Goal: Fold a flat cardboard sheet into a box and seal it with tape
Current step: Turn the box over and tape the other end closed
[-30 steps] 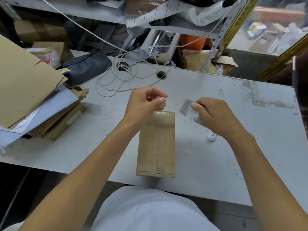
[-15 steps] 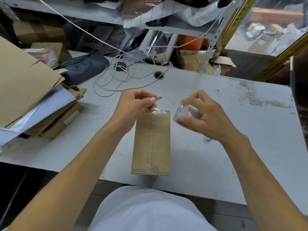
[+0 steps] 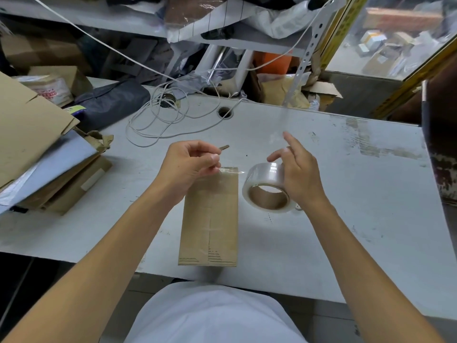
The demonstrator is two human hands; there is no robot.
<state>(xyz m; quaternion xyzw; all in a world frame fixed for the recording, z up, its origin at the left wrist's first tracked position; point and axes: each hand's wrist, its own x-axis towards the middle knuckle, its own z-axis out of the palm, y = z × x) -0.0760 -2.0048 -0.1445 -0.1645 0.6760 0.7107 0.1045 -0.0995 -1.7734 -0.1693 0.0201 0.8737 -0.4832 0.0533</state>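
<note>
From my remote seat I see the box point(image 3: 210, 216) lying flat on the white table point(image 3: 346, 219), long side running away from me, its near end at the table's front edge. It is a folded brown cardboard piece, and a strip of clear tape runs down its middle seam; the corrugated edge shows at the near end.

My left hand point(image 3: 190, 167) sits at the box's far end with the fingers curled. Thumb and forefinger pinch a thin brown tool point(image 3: 222, 147) whose tip pokes out past the knuckles, and a loose end of clear tape point(image 3: 231, 171) lies at the fingertips across the far edge of the box. I cannot tell if the fingers actually touch that tape.

My right hand point(image 3: 300, 177) holds the tape roll point(image 3: 267, 188) just beside the box's right side, near its far corner. The roll is tilted so I look into its brown core. The palm and thumb side press against the roll's right face, while the forefinger points up and away, off the roll.

For containers: a stack of flattened cartons point(image 3: 37, 134) sits on the table's left end, apart from the box, so nothing is in them. A small taped parcel point(image 3: 49, 89) stands behind it, closed. A coil of white cable point(image 3: 163, 120) lies on the table beyond my hands.
</note>
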